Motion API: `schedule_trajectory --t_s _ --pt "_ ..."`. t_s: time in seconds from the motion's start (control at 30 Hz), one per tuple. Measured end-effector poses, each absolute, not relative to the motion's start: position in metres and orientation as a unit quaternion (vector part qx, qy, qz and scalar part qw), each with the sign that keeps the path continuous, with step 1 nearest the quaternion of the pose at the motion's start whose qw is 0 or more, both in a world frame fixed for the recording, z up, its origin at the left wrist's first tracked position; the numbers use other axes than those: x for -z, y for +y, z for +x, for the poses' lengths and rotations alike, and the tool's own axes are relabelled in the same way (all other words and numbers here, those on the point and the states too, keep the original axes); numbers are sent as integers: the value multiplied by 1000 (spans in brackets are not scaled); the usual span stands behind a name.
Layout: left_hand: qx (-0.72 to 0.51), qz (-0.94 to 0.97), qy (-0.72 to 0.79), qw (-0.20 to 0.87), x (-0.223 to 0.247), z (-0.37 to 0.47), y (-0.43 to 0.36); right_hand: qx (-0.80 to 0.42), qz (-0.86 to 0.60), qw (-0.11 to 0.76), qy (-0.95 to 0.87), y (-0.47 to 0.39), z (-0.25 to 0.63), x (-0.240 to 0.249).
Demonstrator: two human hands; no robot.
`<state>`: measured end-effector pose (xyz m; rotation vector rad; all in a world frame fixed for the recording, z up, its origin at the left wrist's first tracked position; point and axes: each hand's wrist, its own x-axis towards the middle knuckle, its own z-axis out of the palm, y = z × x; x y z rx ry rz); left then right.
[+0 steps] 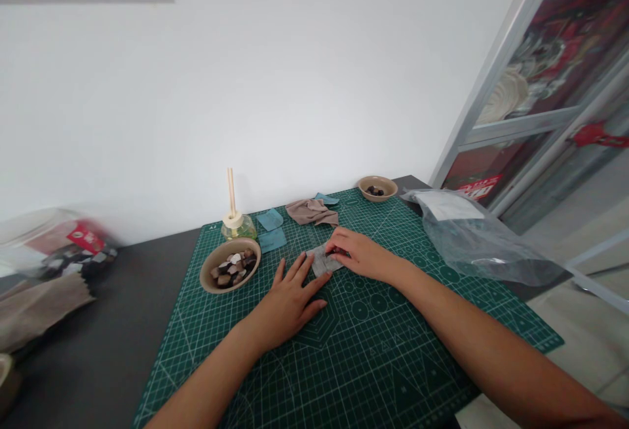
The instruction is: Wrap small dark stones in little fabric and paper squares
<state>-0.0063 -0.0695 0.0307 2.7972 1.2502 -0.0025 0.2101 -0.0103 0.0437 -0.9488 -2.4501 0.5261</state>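
Observation:
On the green cutting mat [295, 376] lies a small grey piece, like cloth or paper [322, 262]. My left hand [289, 301] rests flat with its fingers spread, the fingertips touching the grey piece's left and near edges. My right hand [351, 252] is over its right side, fingers bent together in a pinch. Something small and dark shows beneath those fingers, but I cannot make out what it is. To the left of my left hand stands a tan bowl [205, 277] of brown, black and white stones [236, 266].
Behind lie blue pieces [272, 240], a crumpled brown cloth [309, 211] and a glass bottle with sticks [239, 224]. Another tan bowl [388, 196] holds dark stones. A clear plastic bag [472, 245] lies at the right. Brown cloth [44, 308] and a plastic container [44, 239] are far left.

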Motion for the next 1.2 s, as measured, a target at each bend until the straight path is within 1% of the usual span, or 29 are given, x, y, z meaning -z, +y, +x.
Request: schedule_trajectory --t_s 0.1,0.3,0.47,0.63,0.97,1.2 --pt "-8 914 404 37 -29 -7 -69 -203 -329 215 -897 -13 204 -41" --pt "1 913 406 33 -29 -7 -70 -211 -311 220 -900 -14 197 -36" --pt "14 912 409 36 -30 -6 -69 -214 -333 225 -890 -10 205 -38" --pt "10 911 410 38 -31 -7 -70 -230 -317 222 -893 -11 204 -39" --pt "4 911 409 47 -31 -6 -70 -241 -339 219 -883 -13 203 -42" --pt "17 910 413 43 -33 -5 -69 -217 -350 219 -885 -10 210 -43"
